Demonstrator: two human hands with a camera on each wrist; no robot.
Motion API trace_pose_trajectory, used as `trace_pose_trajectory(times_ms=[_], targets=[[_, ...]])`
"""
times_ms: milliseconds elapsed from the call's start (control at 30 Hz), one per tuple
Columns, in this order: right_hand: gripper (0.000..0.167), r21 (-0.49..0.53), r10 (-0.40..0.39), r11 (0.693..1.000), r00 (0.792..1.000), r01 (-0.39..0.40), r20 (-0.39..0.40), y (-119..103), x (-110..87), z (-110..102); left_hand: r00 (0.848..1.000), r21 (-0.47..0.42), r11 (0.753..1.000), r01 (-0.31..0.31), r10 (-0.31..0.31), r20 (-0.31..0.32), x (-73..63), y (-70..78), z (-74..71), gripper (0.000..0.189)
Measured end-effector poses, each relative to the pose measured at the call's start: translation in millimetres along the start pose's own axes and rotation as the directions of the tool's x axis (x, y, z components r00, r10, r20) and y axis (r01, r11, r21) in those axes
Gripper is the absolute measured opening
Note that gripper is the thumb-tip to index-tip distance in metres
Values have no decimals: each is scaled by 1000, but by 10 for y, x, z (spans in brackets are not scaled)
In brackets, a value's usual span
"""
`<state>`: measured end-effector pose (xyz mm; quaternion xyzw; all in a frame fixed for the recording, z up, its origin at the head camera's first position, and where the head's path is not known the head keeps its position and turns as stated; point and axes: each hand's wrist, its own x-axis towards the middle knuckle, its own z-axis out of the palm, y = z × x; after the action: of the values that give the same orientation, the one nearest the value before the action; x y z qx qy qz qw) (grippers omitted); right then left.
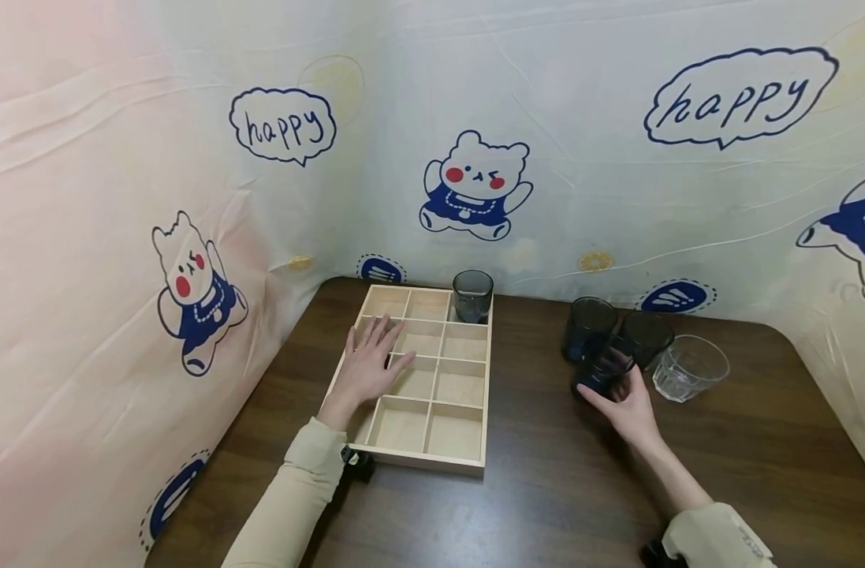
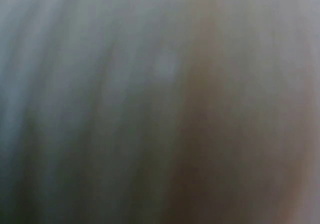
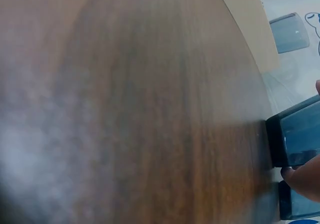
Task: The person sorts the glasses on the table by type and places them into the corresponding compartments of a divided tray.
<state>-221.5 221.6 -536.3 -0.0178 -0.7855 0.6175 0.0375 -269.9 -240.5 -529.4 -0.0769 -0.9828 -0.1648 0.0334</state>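
Head view first: a person is working at a dark wood-grain table (image 1: 546, 497), one hand at each side. On the left, a shallow pale-wood compartment tray (image 1: 432, 462) is lying with its far edge near the patterned curtain (image 1: 581, 87). The left hand (image 1: 370, 369) is resting on the tray's left-hand column, fingers spreading out loosely and gripping nothing. A smoky grey glass tumbler (image 1: 473, 298) is standing upright in the far right corner compartment.

Over on the right, the right hand (image 1: 629, 406) is gripping a dark tinted tumbler (image 1: 602, 367) — its thumb is pressing the near side — and the glass is leaning at a tilt. I'm not able to tell whether its base is touching the table. Just behind it, two more dark glasses are standing side by side, the left one (image 1: 590, 319) and the right one (image 1: 646, 335). A clear faceted tumbler (image 1: 690, 369) is sitting to the right of them, near the gripping hand.

Right wrist view is showing the held tumbler at the right edge, looking bluish there, with another tinted glass showing below it. Left wrist view is giving only blur. Cream sleeves (image 1: 290, 497) are covering both forearms, and the curtain behind is showing winking bears and the word "happy" in cloud-shaped bubbles.
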Motion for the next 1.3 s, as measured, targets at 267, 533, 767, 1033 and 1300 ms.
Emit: trace_pose_trajectory(times_ms=[267, 533, 767, 1033, 1300], targets=[[89, 48, -36, 998, 999, 38, -36, 18, 55, 83, 1000, 5, 1000, 3, -3, 4, 6, -12, 2, 77], [85, 77, -62, 995, 997, 65, -44, 7, 71, 86, 1000, 14, 1000, 3, -3, 9, 15, -36, 15, 78], [81, 128, -76, 988, 995, 84, -69, 14, 41, 105, 1000, 14, 1000, 1, -1, 2, 9, -30, 13, 77], [74, 301, 29, 954, 999, -14, -45, -66, -36, 121, 1000, 8, 1000, -7, 7, -12, 2, -20, 1, 77], [70, 330, 15, 943, 997, -37, 70, -182, -81, 124, 1000, 9, 1000, -4, 4, -9, -2, -4, -4, 77]])
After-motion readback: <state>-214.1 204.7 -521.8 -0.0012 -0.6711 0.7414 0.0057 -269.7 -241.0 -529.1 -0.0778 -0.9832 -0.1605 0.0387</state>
